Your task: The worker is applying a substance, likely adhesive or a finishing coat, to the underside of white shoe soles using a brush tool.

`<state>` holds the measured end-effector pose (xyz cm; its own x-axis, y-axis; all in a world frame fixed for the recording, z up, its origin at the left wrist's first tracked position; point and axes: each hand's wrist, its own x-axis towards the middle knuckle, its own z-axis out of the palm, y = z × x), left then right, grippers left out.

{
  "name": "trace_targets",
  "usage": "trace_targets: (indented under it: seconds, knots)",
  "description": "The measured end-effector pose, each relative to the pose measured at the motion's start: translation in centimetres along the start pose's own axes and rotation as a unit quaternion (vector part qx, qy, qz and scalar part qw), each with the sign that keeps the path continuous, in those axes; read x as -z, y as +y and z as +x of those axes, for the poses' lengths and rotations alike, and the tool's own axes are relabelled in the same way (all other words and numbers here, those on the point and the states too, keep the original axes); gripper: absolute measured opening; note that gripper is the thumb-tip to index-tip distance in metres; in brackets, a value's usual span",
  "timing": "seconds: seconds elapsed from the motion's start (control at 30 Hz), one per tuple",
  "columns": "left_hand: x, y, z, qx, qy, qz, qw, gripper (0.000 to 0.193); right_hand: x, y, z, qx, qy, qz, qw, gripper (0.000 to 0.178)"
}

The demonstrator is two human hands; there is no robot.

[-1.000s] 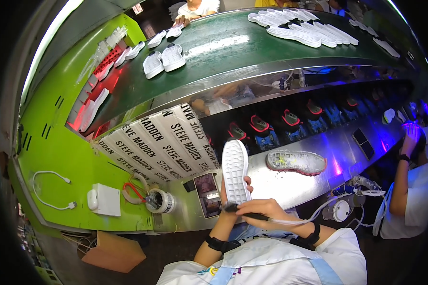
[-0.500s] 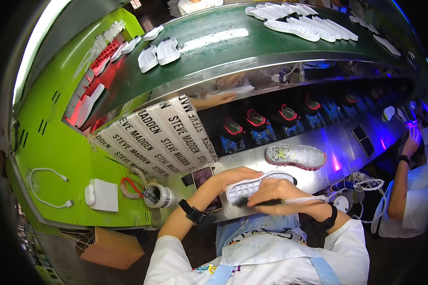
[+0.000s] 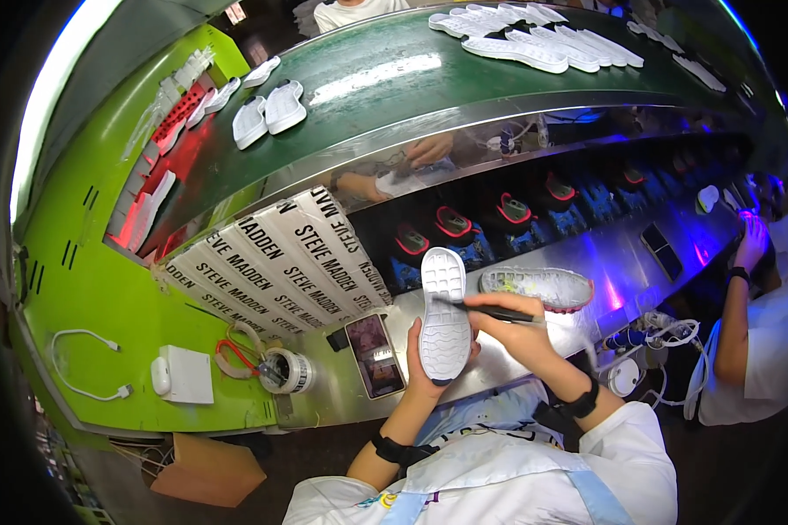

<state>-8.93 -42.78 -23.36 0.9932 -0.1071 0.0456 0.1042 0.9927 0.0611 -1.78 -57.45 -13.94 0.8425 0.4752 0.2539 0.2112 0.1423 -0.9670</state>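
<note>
A white shoe sole (image 3: 445,341) stands almost on end over the metal bench ledge, its gridded face toward me. My left hand (image 3: 422,360) is closed around its lower part, thumb along the left edge. In my closed right hand (image 3: 518,337) is a slim dark-handled brush (image 3: 510,315); its blurred dark tip lies across the middle of the sole. Just behind the right hand, a second sole, greyish and translucent with a red edge (image 3: 538,290), rests on the ledge. A phone with a lit screen (image 3: 375,354) lies to the left of my left hand.
Dark shoes with red collars (image 3: 453,221) line the recess behind. White soles (image 3: 284,107) lie on the green conveyor belt (image 3: 359,122). At left are a printed cardboard panel (image 3: 271,262), a tape roll (image 3: 296,370) and red-handled scissors (image 3: 228,347). A co-worker's arm (image 3: 734,306) is at right.
The white sole has turned from lying sideways to nearly upright. My left hand has shifted from its far edge to its lower end. The right hand with the brush has moved up and away.
</note>
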Motion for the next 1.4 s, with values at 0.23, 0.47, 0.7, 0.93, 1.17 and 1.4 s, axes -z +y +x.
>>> trace_targets:
  seconds: [0.23, 0.47, 0.7, 0.93, 1.17, 1.4]
  knots:
    - [-0.5, -0.1, 1.3, -0.097, 0.020, -0.073, 0.992, 0.062, -3.4, 1.4, -2.8, -0.043, -0.085, 0.046, 0.994, 0.019]
    - [-0.7, 1.6, 2.5, -0.042, 0.015, -0.044, 0.998, 0.068, -1.2, -0.4, -2.4, 0.034, -0.206, -0.050, 0.977, 0.019]
    - [-3.2, 3.1, 2.6, 0.026, 0.004, 0.095, 0.995, 0.072, 0.9, -1.7, -0.8, -0.202, -0.282, 0.041, 0.937, 0.015]
    - [-4.4, 4.0, 3.6, 0.184, 0.065, 0.188, 0.963, 0.063, 1.6, -2.6, -0.4, 0.083, -0.328, -0.102, 0.936, 0.010]
    - [-8.0, 3.8, 5.2, 0.275, 0.180, 0.345, 0.879, 0.039, 2.8, -3.9, -0.4, 0.136, -0.299, -0.081, 0.941, 0.013]
    - [-9.0, 4.4, 3.6, 0.213, 0.143, 0.431, 0.865, 0.046, 7.2, -2.8, 0.5, 0.106, -0.176, -0.168, 0.964, 0.009]
